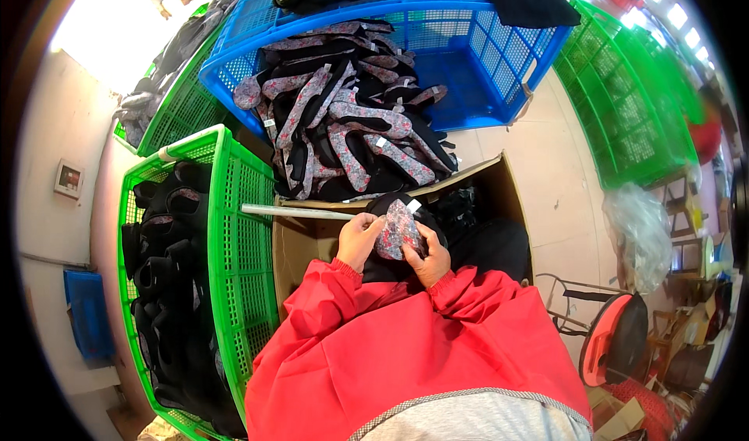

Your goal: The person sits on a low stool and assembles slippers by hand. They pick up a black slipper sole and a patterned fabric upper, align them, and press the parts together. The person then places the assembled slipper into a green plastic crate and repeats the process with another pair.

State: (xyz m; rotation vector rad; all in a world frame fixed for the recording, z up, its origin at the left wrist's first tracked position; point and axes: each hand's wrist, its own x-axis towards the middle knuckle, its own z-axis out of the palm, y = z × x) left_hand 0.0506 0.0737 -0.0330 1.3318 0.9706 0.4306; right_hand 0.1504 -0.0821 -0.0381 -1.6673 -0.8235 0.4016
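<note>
Between my two hands, above my lap, is a floral grey-and-red fabric piece (397, 234) with a small white tag, shaped like a soft shoe upper. My left hand (358, 240) pinches its left edge with thumb and fingers. On the other side, my right hand (427, 257) grips the lower right edge, its thumb pressed on the patterned face. A pale rod (292, 211) reaches from the green crate to just beside my left hand; whether the hand touches it I cannot tell. Black fabric lies right behind the held piece.
An open cardboard box (515, 199) surrounds my lap. Ahead, a blue crate (499, 74) on its side spills a heap of floral and black pieces (351, 121). To the left, a green crate (234, 246) holds black pieces (172, 261). A stool (616, 338) stands at right.
</note>
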